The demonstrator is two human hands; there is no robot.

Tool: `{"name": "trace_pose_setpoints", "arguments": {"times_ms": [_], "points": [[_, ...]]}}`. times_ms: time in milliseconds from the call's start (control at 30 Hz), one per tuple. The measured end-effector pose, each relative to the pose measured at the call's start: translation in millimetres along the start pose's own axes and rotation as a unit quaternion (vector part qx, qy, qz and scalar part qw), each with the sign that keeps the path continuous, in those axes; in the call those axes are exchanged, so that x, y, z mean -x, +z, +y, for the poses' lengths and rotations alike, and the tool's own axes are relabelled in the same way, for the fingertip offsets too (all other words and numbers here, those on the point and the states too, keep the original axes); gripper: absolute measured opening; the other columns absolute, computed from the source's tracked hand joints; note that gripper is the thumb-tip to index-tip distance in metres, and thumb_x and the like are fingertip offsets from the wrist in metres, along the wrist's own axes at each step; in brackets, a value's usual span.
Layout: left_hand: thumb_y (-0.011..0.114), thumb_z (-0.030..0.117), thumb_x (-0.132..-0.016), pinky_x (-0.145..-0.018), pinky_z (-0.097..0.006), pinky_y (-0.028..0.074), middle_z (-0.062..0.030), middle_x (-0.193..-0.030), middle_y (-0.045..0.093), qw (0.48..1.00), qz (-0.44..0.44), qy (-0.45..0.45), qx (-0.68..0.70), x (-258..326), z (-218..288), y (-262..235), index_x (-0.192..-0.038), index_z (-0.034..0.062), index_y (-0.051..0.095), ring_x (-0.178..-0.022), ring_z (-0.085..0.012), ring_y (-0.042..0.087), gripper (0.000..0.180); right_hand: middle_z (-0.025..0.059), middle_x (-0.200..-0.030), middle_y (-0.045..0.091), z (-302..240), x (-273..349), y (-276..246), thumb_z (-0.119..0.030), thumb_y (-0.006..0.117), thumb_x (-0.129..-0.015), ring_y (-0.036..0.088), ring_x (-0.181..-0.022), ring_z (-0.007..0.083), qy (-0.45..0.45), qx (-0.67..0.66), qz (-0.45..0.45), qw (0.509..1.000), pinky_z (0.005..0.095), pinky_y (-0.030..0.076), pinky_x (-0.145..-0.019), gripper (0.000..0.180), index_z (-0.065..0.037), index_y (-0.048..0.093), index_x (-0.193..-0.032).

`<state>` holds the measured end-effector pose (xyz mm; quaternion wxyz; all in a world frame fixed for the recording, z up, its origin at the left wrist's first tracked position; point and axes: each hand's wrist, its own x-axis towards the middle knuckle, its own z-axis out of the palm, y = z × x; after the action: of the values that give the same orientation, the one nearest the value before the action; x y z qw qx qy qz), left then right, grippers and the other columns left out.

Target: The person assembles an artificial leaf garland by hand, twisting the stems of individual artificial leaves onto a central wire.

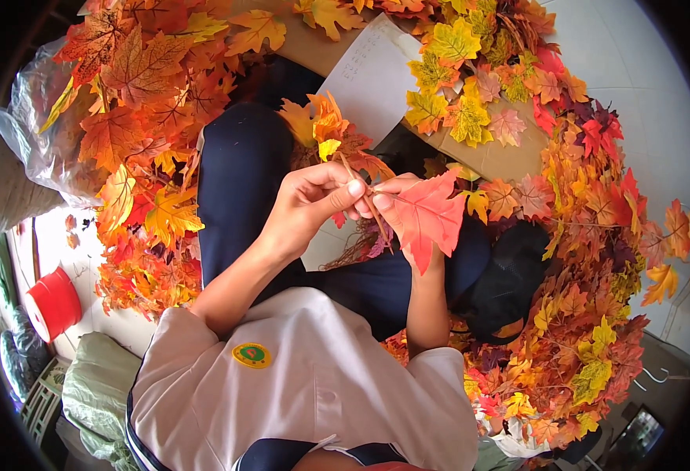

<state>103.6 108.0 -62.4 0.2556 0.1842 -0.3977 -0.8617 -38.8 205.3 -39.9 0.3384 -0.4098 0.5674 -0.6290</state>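
Note:
My left hand (313, 202) pinches a thin brown stem (379, 223) of an artificial autumn garland between thumb and fingers. Close beside it, my right hand (394, 187) has its fingertips closed at the base of a red artificial maple leaf (431, 212). The leaf spreads over part of that hand and hides some of its fingers. Both hands meet above my lap. Orange and yellow leaves (328, 125) stick out from the garland just beyond my left hand. Where leaf and stem meet, my fingertips cover the join.
Heaps of orange leaf garlands (137, 102) lie at left, and more (573, 306) at right. A white paper sheet (372, 78) with handwriting rests on cardboard (470, 154). Far left are clear plastic bags (43, 125) and a red spool (53, 304). My knees frame the work area.

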Motion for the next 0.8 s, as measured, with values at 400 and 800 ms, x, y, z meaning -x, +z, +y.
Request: {"name": "trace_pose_setpoints", "arguments": {"times_ms": [400, 800], "points": [[0.060, 0.015, -0.095, -0.069, -0.024, 0.050, -0.0062, -0.085, 0.068, 1.000, -0.011, -0.001, 0.004, -2.5, -1.9, -1.9, -0.092, 0.0017, 0.065, -0.078, -0.0111, 0.064, 0.014, 0.0080, -0.078, 0.068, 4.5, -0.6, -1.2, -0.005, 0.073, -0.082, 0.065, -0.067, 0.0129, -0.030, 0.049, 0.015, 0.998, 0.0237, 0.051, -0.059, 0.014, 0.003, 0.067, -0.092], [0.062, 0.013, -0.094, -0.071, -0.024, 0.049, -0.0041, -0.085, 0.066, 0.991, -0.075, -0.071, -0.084, -1.4, 18.0, -13.5, -0.088, -0.0008, 0.065, -0.078, -0.0098, 0.062, 0.015, 0.0084, -0.082, 0.068, -1.7, 0.7, -8.8, -0.005, 0.075, -0.079, 0.063, -0.072, 0.0145, 0.012, 0.102, -0.052, 0.993, 0.0261, 0.049, -0.064, 0.016, 0.003, 0.068, -0.091]]}}
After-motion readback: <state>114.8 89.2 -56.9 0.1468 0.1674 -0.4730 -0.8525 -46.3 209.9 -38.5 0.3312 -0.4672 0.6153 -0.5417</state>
